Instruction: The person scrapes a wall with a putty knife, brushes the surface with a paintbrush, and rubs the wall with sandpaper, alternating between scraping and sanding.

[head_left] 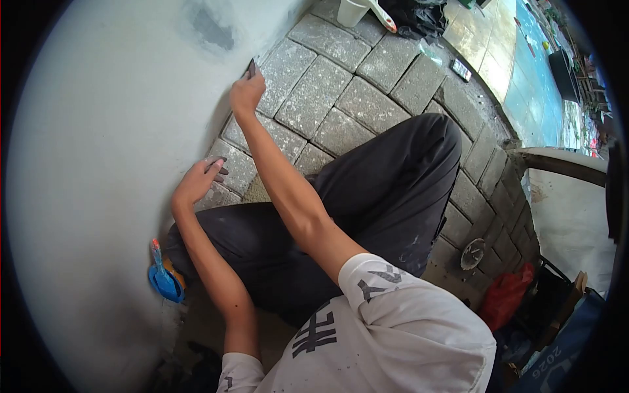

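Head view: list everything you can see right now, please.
wall: one, pale grey-white, left side
darker patch: one, grey, high on the wall
paving blocks: many, grey, ground beside the wall
bucket: one, white, top edge
black bag: one, right of the bucket
blue object: one, blue with orange, at the wall's foot, lower left
round lid: one, grey, on the blocks, right
red bag: one, lower right
small dark tool: one, against the wall
trousers: dark, centre
left hand: at the wall's foot, grip unclear
right hand: gripping the small dark tool

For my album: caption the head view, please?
Right hand holds dark tool against white wall; left hand at its base.
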Tool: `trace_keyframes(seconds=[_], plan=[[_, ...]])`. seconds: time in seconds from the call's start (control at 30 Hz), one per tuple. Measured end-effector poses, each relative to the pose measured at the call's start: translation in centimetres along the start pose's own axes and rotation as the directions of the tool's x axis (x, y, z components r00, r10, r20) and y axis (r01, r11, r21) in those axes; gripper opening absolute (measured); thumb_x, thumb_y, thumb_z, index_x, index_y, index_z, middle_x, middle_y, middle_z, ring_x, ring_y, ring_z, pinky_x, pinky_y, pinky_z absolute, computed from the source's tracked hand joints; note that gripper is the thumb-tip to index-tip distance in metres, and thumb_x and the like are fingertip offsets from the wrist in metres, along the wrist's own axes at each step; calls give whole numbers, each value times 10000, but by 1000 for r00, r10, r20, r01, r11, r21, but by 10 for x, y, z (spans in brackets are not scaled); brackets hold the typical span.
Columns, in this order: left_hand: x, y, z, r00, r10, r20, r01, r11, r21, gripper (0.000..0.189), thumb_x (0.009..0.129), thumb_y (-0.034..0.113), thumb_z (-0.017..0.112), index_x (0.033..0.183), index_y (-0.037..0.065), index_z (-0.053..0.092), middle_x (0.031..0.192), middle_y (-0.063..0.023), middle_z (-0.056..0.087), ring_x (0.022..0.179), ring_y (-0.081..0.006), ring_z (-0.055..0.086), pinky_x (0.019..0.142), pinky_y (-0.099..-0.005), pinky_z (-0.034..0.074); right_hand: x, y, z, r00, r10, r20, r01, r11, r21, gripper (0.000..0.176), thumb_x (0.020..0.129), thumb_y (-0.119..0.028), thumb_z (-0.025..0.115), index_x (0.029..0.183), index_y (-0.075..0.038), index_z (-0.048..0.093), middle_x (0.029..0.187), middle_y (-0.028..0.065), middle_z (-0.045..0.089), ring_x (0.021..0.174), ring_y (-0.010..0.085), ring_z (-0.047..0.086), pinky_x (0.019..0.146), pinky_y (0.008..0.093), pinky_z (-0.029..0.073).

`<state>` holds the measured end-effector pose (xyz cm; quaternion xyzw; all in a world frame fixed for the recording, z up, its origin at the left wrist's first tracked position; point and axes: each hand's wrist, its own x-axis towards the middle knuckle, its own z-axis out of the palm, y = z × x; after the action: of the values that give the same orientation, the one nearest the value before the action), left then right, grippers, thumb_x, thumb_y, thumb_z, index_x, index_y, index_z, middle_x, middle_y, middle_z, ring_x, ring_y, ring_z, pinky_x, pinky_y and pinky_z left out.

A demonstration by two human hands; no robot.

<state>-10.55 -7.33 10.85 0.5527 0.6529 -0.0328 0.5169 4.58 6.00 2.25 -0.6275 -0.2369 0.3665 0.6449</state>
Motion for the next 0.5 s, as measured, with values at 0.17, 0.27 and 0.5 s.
trace_keyframes(seconds=[0.17,0.27,0.5], plan=[[12,-7,-3,999,-14,41,14,1000,3,453,1046,373,477,1325,30,575,1070,-72,692,922,-159,644,777,-300,490,-18,16,18,950,-278,-140,276,960,-36,365,949,18,438,1293,91,533,1071,337,645,1007,479,625,877,458,479],[8,-9,-1,998,18,52,-17,1000,-21,451,1046,368,478,1334,33,568,1068,-69,693,920,-157,643,780,-301,490,-14,-13,-14,984,124,124,-118,991,-54,435,956,21,439,1387,68,474,1214,335,603,1137,464,594,942,424,472],[2,-9,1,999,38,31,-37,999,-21,454,1050,374,467,1329,32,573,1074,-72,692,917,-159,645,783,-306,490,-17,3,0,998,-53,38,52,998,26,442,950,42,441,1391,68,472,1151,345,619,1066,446,637,902,435,486]])
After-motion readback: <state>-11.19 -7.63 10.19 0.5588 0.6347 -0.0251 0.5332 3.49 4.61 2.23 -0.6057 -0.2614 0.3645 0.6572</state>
